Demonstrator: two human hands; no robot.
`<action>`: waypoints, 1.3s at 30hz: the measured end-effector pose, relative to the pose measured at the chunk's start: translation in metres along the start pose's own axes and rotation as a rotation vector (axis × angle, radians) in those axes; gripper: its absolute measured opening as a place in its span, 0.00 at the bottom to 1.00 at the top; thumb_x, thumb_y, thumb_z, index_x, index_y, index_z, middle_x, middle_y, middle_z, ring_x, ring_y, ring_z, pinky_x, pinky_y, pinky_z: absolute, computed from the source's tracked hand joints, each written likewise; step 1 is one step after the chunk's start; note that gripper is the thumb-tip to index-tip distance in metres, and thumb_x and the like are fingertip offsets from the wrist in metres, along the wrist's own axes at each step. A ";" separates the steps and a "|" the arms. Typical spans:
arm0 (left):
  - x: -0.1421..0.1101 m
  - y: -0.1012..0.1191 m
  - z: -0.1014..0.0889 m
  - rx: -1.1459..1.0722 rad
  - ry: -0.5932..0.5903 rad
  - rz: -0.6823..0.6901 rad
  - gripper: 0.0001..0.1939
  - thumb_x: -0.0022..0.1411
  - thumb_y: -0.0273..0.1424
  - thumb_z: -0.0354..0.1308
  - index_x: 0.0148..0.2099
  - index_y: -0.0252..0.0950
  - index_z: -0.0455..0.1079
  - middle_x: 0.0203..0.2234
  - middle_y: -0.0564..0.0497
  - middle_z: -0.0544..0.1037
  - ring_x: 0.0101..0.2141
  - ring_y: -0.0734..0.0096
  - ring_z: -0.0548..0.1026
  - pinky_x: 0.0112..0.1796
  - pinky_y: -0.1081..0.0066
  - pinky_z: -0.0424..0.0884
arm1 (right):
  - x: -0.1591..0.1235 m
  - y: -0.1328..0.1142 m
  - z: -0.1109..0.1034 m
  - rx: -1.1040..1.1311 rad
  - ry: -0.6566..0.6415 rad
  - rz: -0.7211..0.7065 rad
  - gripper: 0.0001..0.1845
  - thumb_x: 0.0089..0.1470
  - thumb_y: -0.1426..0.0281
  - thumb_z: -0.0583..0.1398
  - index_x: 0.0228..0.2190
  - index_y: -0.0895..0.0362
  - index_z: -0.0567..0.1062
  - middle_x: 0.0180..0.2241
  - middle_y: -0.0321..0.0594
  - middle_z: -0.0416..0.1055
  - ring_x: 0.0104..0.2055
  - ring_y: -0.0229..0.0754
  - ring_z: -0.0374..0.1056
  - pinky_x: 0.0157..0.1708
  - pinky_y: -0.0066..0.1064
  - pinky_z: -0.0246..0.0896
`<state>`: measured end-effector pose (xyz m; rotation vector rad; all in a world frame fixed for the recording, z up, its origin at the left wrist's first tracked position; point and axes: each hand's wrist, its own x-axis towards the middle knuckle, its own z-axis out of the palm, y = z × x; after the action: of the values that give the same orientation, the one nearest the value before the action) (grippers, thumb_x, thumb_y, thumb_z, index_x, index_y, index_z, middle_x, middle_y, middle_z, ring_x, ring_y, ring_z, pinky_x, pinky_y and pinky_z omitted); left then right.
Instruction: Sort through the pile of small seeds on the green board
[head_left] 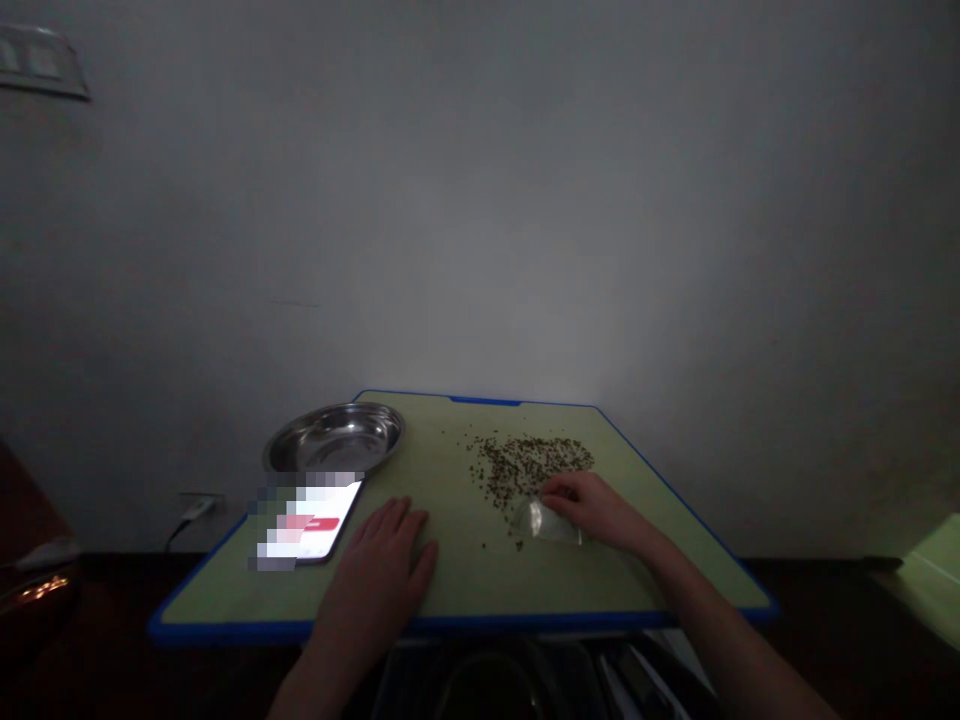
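My left hand lies palm down near the front of the yellow-green table, its fingers stretched out and nothing held. Curled fingers of my right hand close at the upper edge of a small clear plastic bag, which lies on the tabletop. Just beyond those fingers, many small dark seed-like grains are spread in a loose patch. A few stray grains sit apart, closer to me beside the bag. My right fingertips are partly hidden, so any grain between them cannot be made out.
A shallow stainless steel basin stands at the table's back left. In front of it lies a phone with a lit screen, partly blurred out. The table has a blue rim and backs onto a grey wall.
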<state>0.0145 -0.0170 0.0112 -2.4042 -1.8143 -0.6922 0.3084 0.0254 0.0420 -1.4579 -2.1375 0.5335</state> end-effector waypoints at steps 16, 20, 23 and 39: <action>-0.001 -0.001 0.003 0.006 0.010 -0.009 0.20 0.61 0.37 0.48 0.51 0.37 0.70 0.55 0.41 0.71 0.57 0.54 0.66 0.56 0.51 0.62 | 0.001 -0.008 0.013 -0.032 -0.002 -0.018 0.11 0.54 0.69 0.57 0.30 0.58 0.79 0.28 0.39 0.75 0.29 0.39 0.67 0.28 0.27 0.55; -0.001 0.000 0.001 0.007 0.013 -0.003 0.20 0.61 0.37 0.48 0.51 0.36 0.70 0.54 0.41 0.72 0.57 0.53 0.66 0.56 0.50 0.62 | 0.004 -0.006 0.016 -0.082 0.031 0.003 0.11 0.54 0.69 0.57 0.31 0.58 0.79 0.29 0.40 0.76 0.31 0.41 0.69 0.31 0.29 0.57; -0.001 0.001 0.000 0.016 -0.010 -0.009 0.20 0.61 0.36 0.48 0.51 0.35 0.70 0.55 0.40 0.71 0.57 0.53 0.66 0.56 0.50 0.63 | 0.004 -0.001 0.014 -0.082 0.056 0.019 0.11 0.54 0.69 0.56 0.31 0.58 0.78 0.29 0.41 0.76 0.31 0.41 0.68 0.31 0.29 0.57; -0.001 -0.001 0.002 0.014 -0.027 -0.008 0.22 0.62 0.38 0.46 0.53 0.35 0.70 0.56 0.39 0.70 0.58 0.52 0.65 0.56 0.50 0.62 | -0.011 -0.015 0.020 -0.065 0.033 -0.002 0.08 0.54 0.70 0.57 0.31 0.57 0.77 0.29 0.39 0.75 0.31 0.39 0.68 0.31 0.27 0.56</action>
<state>0.0135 -0.0170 0.0090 -2.4104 -1.8342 -0.6483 0.2882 0.0091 0.0326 -1.4887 -2.1488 0.4407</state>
